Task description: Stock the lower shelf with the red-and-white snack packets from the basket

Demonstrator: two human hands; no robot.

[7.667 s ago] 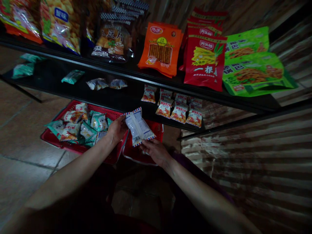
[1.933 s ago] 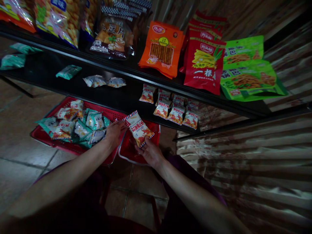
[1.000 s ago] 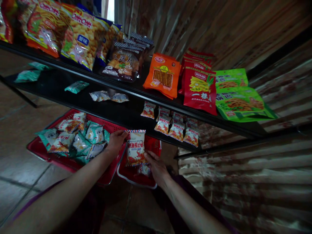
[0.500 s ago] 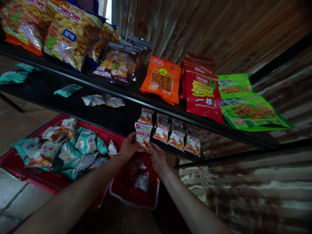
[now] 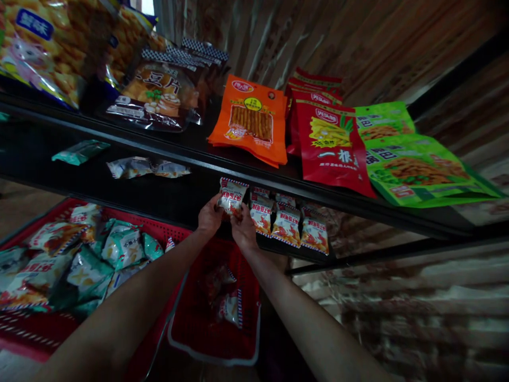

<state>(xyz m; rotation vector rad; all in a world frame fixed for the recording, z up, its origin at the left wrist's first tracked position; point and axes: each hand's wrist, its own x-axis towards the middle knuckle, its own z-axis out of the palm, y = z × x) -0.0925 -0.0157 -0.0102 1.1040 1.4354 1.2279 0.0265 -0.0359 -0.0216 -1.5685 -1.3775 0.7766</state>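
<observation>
Between my two hands is a small white-and-orange snack bag (image 5: 231,195) with red print, at the lower shelf (image 5: 167,204). My left hand (image 5: 210,217) is closed on its left edge. The fingers of my right hand (image 5: 243,228) grip its lower right side. Just to the right, several matching snack bags (image 5: 287,223) stand in rows on the same shelf. Below my hands, a red basket (image 5: 186,323) with a pale rim holds a couple of similar bags (image 5: 230,309).
A larger red basket (image 5: 135,215) full of small snack bags sits at the left. Silver packets (image 5: 131,167) and a teal packet (image 5: 80,152) lie on the lower shelf. Above, the upper shelf (image 5: 191,154) carries orange (image 5: 250,119), red (image 5: 332,143) and green (image 5: 429,164) bags.
Both hands have moved the held snack bag up and back to the lower shelf, over the spot of the leftmost row. The view has shifted closer and to the right.
</observation>
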